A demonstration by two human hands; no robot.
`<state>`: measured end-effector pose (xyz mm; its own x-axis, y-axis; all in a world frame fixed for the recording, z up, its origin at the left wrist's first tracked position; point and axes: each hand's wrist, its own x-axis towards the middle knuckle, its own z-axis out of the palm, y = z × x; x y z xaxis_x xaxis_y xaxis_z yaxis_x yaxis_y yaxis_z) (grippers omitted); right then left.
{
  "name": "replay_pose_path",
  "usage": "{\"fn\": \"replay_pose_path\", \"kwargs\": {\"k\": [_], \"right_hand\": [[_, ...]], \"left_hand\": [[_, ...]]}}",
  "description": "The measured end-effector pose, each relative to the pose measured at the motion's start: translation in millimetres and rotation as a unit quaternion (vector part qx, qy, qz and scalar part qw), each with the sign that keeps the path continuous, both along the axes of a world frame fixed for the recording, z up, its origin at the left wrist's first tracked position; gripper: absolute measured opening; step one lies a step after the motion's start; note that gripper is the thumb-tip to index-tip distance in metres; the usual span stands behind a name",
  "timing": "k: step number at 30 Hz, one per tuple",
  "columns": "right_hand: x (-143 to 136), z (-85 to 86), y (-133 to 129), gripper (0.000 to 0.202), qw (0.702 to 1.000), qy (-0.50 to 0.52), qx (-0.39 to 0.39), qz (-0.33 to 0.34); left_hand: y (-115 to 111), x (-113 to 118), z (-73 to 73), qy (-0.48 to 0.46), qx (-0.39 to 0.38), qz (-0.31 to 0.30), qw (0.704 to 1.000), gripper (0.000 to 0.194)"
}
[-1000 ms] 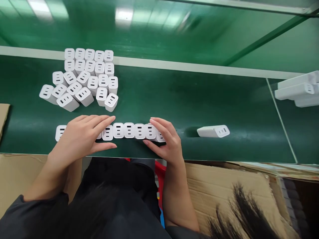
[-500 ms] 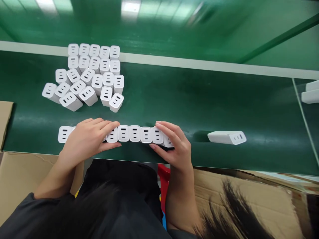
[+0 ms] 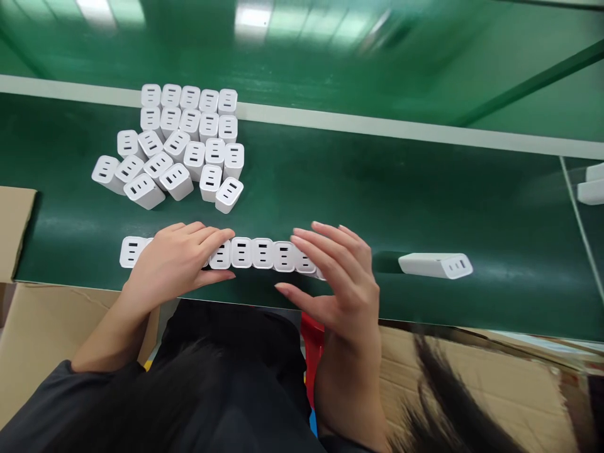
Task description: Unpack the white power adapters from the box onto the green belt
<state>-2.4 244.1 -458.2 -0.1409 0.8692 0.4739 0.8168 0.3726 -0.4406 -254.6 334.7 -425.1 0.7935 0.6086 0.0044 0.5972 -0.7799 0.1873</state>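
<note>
A row of white chargers (image 3: pixel 252 252) stands on end along the near edge of the green belt (image 3: pixel 330 189), ports facing up. My left hand (image 3: pixel 177 264) lies flat over the row's left part, fingers together on the chargers. My right hand (image 3: pixel 342 277) hovers at the row's right end with fingers spread, raised off the chargers and holding nothing. One single charger (image 3: pixel 436 265) lies on its side to the right of that hand.
A cluster of several upright white chargers (image 3: pixel 179 145) stands at the back left of the belt. More chargers (image 3: pixel 593 184) show at the right edge. Cardboard boxes sit at the near left (image 3: pixel 28 327) and near right (image 3: pixel 472 390).
My right hand has lifted off the right end of the row and spread its fingers. My left hand stays on the row. The view has shifted slightly.
</note>
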Motion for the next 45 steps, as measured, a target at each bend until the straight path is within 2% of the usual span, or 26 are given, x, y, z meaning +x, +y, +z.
{"fn": "replay_pose_path", "kwargs": {"k": [3, 6, 8, 11, 14, 16, 18, 19, 21, 23, 25, 27, 30, 32, 34, 37, 39, 42, 45], "right_hand": [[-25, 17.0, 15, 0.049, 0.995, -0.061, -0.046, 0.058], [-43, 27.1, 30, 0.037, 0.989, -0.091, -0.071, 0.089], [-45, 32.3, 32, 0.032, 0.992, -0.066, -0.059, 0.095], [-29, 34.7, 21, 0.039, 0.996, 0.054, -0.025, 0.063], [2, 23.7, -8, 0.047, 0.978, 0.194, 0.047, -0.062], [27, 11.5, -32, 0.047, 0.944, 0.226, 0.132, -0.203], [49, 0.9, -57, 0.049, 0.899, 0.208, 0.151, -0.355], [57, -2.9, -68, 0.051, 0.879, 0.196, 0.122, -0.418], [70, -8.1, -84, 0.059, 0.845, 0.178, 0.005, -0.504], [77, -12.4, -91, 0.062, 0.824, 0.163, -0.090, -0.535], [82, -18.1, -90, 0.060, 0.819, 0.141, -0.113, -0.545], [87, -24.4, -84, 0.055, 0.832, 0.114, -0.092, -0.535], [92, -29.0, -76, 0.060, 0.867, 0.064, 0.011, -0.494], [87, -26.3, -71, 0.067, 0.878, 0.044, 0.090, -0.467], [74, -20.5, -64, 0.061, 0.901, 0.047, 0.129, -0.412], [48, -12.3, -45, 0.054, 0.969, 0.049, 0.078, -0.228], [34, -10.1, -28, 0.061, 0.993, 0.046, 0.005, -0.107], [20, -11.9, -10, 0.062, 0.995, 0.066, -0.069, -0.011], [7, -15.5, -3, 0.049, 0.988, 0.103, -0.112, 0.020]], "left_hand": [[-1, -1, -0.3, 0.001, 0.000, 0.007, 1.000, 0.044], [-1, -1, 0.2, 0.000, 0.004, 0.012, 1.000, 0.040], [-1, -1, 0.5, -0.001, 0.004, 0.009, 1.000, 0.040], [-1, -2, 0.3, -0.002, 0.006, 0.001, 1.000, 0.041], [-1, -3, -0.9, -0.003, 0.016, 0.004, 1.000, 0.042], [-1, -4, -1.8, -0.005, 0.017, 0.005, 1.000, 0.042], [-1, -4, -2.4, -0.004, 0.016, 0.005, 1.000, 0.041], [-1, -4, -2.6, -0.002, 0.017, 0.005, 1.000, 0.041], [-1, -4, -2.9, -0.001, 0.017, 0.006, 1.000, 0.042], [-1, -4, -3.1, -0.004, 0.011, 0.010, 1.000, 0.042], [-1, -5, -3.1, -0.008, 0.008, 0.014, 1.000, 0.041], [-1, -5, -2.7, -0.007, 0.014, 0.015, 1.000, 0.041], [-2, -5, -1.7, -0.003, 0.024, 0.014, 1.000, 0.041], [-2, -4, -1.1, -0.006, 0.020, 0.016, 1.000, 0.041], [-1, -4, -0.6, -0.006, 0.013, 0.020, 1.000, 0.042], [-1, -4, 0.2, -0.002, 0.012, 0.022, 1.000, 0.044], [-1, -3, 0.7, -0.001, 0.018, 0.021, 1.000, 0.043], [-1, -3, 1.3, 0.003, 0.037, 0.016, 0.999, 0.042], [0, -3, 1.4, 0.012, 0.041, 0.009, 0.999, 0.044]]}}
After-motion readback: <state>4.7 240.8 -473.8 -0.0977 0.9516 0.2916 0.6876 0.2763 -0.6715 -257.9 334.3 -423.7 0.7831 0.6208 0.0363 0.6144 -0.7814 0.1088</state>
